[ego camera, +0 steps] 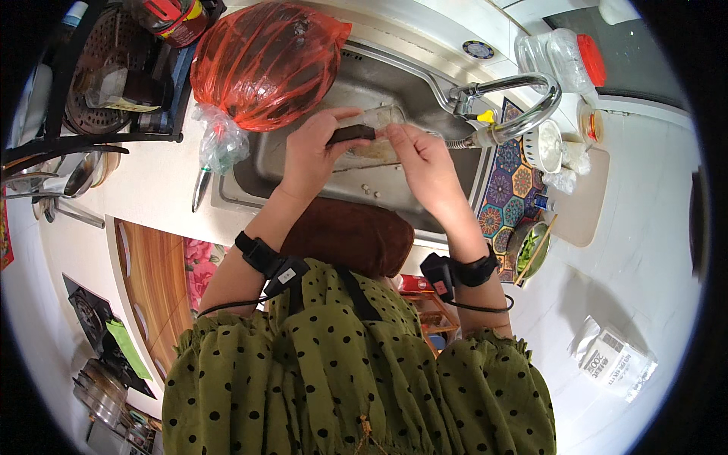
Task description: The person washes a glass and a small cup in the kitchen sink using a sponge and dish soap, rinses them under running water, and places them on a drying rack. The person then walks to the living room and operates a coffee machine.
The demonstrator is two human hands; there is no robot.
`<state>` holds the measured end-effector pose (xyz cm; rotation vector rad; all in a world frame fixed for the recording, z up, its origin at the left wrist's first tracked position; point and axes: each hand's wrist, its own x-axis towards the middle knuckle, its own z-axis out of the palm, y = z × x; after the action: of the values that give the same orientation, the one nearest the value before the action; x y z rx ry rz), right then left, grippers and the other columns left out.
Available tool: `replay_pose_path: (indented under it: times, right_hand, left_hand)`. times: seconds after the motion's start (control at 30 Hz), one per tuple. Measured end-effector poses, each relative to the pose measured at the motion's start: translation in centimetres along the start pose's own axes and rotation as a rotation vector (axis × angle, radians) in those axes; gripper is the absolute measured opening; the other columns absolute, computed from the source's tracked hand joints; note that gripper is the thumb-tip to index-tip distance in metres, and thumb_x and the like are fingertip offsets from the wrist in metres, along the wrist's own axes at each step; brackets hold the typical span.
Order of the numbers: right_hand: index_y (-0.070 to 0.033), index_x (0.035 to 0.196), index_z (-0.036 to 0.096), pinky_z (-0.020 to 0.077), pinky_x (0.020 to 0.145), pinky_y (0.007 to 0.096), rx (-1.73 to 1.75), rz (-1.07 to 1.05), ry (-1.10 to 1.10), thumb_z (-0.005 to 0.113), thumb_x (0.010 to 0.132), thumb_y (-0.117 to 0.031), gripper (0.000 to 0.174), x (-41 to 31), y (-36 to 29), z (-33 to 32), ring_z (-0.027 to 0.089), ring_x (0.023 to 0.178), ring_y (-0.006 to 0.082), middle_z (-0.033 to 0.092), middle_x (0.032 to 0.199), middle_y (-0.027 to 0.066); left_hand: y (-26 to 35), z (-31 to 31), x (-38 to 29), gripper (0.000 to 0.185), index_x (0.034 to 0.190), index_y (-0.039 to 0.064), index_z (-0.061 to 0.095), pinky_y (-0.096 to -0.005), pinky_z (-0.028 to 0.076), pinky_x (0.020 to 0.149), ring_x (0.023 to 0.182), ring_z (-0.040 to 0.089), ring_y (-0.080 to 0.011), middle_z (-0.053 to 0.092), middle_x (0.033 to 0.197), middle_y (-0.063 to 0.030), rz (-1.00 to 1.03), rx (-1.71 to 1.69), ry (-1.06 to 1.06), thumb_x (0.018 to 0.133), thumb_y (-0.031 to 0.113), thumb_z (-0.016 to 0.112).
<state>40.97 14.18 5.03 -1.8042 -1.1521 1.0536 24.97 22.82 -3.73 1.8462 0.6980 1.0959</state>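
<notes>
Over a stainless steel kitchen sink (364,187), my left hand (313,142) grips a dark handle (351,134), probably a knife's. My right hand (420,153) is close beside it with thumb and fingers pinched together on something small that I cannot make out. Behind the fingers, a clear container (387,116) shows in the basin. Small pale bits (367,188) lie on the sink's bottom. A brown cloth (352,233) hangs over the sink's near edge, in front of my body.
A full red plastic bag (267,62) overhangs the sink's left. The chrome faucet (520,85) arches at the right. Beyond it stand a patterned bowl (543,145) and a bowl of cut greens (529,250) with chopsticks across it. A dark rack (119,136) with bottles is at left.
</notes>
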Motion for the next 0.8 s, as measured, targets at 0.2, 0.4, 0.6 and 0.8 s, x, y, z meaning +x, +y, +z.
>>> replay_pose_path:
  times: [0.2,0.4,0.6,0.8]
  right_hand:
    - [-0.002,0.123,0.058,0.0458,0.086,0.0268,0.273,-0.021,-0.293,0.063,0.09,-0.003,0.033,-0.8,2.8,0.3,0.057,0.096,0.0105,0.067,0.099,0.0031]
    - [-0.007,0.104,0.062,0.0494,0.076,0.0252,0.601,0.23,0.05,0.073,0.084,-0.003,0.023,-0.6,5.5,1.6,0.062,0.082,0.0095,0.068,0.097,0.0019]
    - [-0.005,0.111,0.061,0.0498,0.08,0.032,1.094,0.528,0.09,0.07,0.089,-0.024,0.031,-0.5,5.8,3.4,0.063,0.089,0.0166,0.068,0.101,0.006]
    - [0.002,0.126,0.054,0.0462,0.095,0.0327,1.047,0.321,-0.009,0.062,0.094,-0.016,0.038,-1.3,4.1,4.5,0.06,0.109,0.0185,0.062,0.121,0.0092]
  left_hand:
    - [0.0,-1.3,1.3,0.032,0.082,0.001,0.055,-0.0334,0.052,0.07,0.082,0.064,-0.0299,0.068,0.1,-0.0111,0.175,0.172,-0.233,0.073,0.02,0.079]
    - [-1.2,0.1,1.3,0.052,0.116,0.004,0.052,-0.0311,0.053,0.074,0.093,0.065,-0.0197,0.06,0.114,-0.0126,-0.316,0.053,0.004,0.075,0.02,0.082]
    - [-2.6,1.6,-1.1,0.064,0.141,0.012,0.032,-0.0369,0.05,0.092,0.109,0.06,-0.0255,0.055,0.126,-0.0138,-0.728,-0.971,-0.012,0.087,0.013,0.067]
    - [-3.5,3.5,-0.5,0.047,0.127,0.007,0.043,-0.0421,0.053,0.087,0.112,0.059,-0.0292,0.058,0.12,-0.0143,-0.804,-1.328,0.272,0.088,0.022,0.066]
